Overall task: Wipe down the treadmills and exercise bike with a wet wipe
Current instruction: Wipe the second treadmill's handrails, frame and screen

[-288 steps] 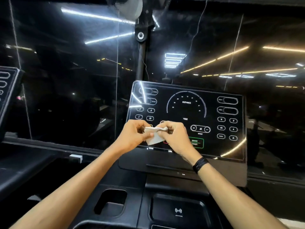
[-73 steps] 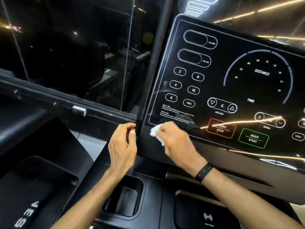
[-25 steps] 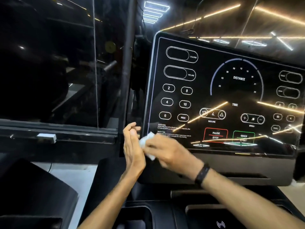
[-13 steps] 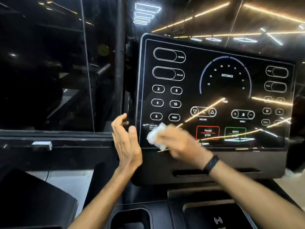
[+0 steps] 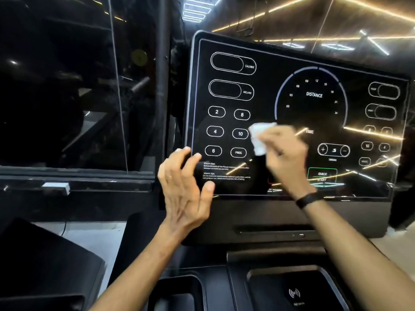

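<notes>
Room: we stand in a dark gym, ceiling light strips mirrored in the window (image 5: 78,86) to the left of the screen (image 5: 298,113).
Landmark: the screen is a glossy black touch panel, wider than tall, facing us, tilted down to the right in our view.
Wipe: the wet wipe (image 5: 260,138) is small, white and crumpled, blurred, pressed on the screen just right of the "10" button and below-left of the distance dial.
Right hand: our right hand (image 5: 285,151) pinches the wipe against the glass, fingers curled round it; a dark band sits on the wrist.
Left hand: our left hand (image 5: 186,187) hovers at the screen's lower left corner, fingers spread and relaxed, holding nothing; we cannot tell if it touches the frame.
Key relation: most of the unwiped-looking glass lies up and to the right of the wipe, along the screen's long axis; the right hand is the nearer one.
Next move, our judgement: sweep across toward the dial and the right-hand buttons.
Below the screen: a cup well (image 5: 177,295) and a charging pad (image 5: 294,292).
</notes>
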